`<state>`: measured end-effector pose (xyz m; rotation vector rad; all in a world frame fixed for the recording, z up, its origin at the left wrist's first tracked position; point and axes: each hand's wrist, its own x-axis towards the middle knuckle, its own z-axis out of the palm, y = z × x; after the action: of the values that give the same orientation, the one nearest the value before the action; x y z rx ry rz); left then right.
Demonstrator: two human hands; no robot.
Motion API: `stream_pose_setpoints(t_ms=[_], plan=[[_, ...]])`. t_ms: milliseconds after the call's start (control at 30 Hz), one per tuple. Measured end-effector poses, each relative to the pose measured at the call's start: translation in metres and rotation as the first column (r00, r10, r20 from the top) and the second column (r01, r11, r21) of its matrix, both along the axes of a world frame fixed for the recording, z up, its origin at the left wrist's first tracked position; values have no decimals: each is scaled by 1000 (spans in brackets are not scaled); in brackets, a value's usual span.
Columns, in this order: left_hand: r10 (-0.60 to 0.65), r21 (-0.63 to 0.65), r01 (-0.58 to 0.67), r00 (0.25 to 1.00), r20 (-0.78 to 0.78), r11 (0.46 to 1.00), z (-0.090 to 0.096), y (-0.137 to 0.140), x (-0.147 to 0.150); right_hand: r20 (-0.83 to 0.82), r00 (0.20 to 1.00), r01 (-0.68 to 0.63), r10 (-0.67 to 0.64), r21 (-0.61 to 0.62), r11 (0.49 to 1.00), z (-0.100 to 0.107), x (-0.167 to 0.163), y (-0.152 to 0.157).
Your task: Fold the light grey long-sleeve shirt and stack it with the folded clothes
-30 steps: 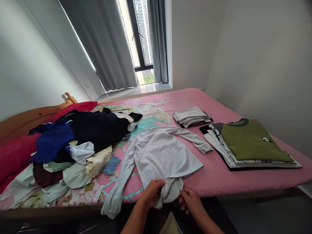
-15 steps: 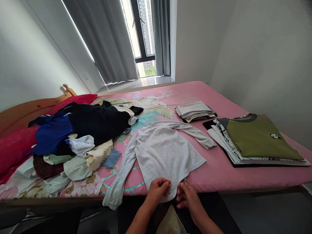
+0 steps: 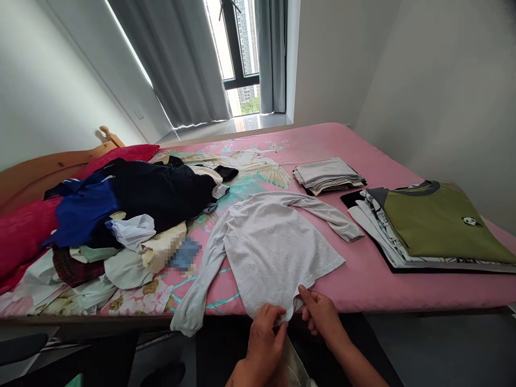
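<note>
Through my head camera I see the light grey, long-sleeved knit shirt (image 3: pixel 270 242) spread on the pink printed bed sheet (image 3: pixel 387 293) at the bed's near edge, collar toward the window (image 3: pixel 239 51), hem toward me, its long axis slanting from far left to near right. One sleeve stretches right; the other runs down left, its cuff hanging over the edge. My left hand (image 3: pixel 264 336) has thumb and forefinger closed on the hem's near end; my right hand (image 3: pixel 322 317) pinches the hem just beside it. The fabric looks soft, matte and lightly creased. Right lie a squared, olive-topped stack of folded garments (image 3: pixel 439 220) and a smaller, flat grey-topped stack (image 3: pixel 330 174); left, a rumpled, dark-and-pale heap of clothes (image 3: pixel 161 201).
</note>
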<state>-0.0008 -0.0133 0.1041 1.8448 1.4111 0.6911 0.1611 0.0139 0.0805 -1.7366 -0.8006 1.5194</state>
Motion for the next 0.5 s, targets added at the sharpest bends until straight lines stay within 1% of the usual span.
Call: stream_pose_setpoints(t_ms=[100, 200, 267, 333, 367, 433, 500], plan=[[7, 118, 8, 992, -126, 993, -3, -1, 8, -63, 998, 26, -24, 31, 999, 7, 2, -1], [27, 264, 31, 976, -214, 964, -4, 5, 18, -132, 990, 76, -58, 142, 987, 18, 5, -5], [24, 326, 56, 971, -237, 944, 1, 15, 21, -109, 992, 95, -70, 244, 965, 25, 7, -10], [23, 335, 54, 975, -222, 941, 11, 26, 22, -50, 994, 112, -101, 359, 926, 27, 9, -14], [29, 331, 41, 978, -205, 943, 18, 31, 21, -3, 994, 99, -108, 424, 900, 26, 9, -16], [41, 318, 22, 981, -189, 948, 34, 38, 22, 136, 987, 4, -91, 538, 843, 21, 7, -18], [1, 288, 59, 979, -202, 956, 51, 37, 26, 318, 947, -159, -52, 601, 783, 15, 1, -16]])
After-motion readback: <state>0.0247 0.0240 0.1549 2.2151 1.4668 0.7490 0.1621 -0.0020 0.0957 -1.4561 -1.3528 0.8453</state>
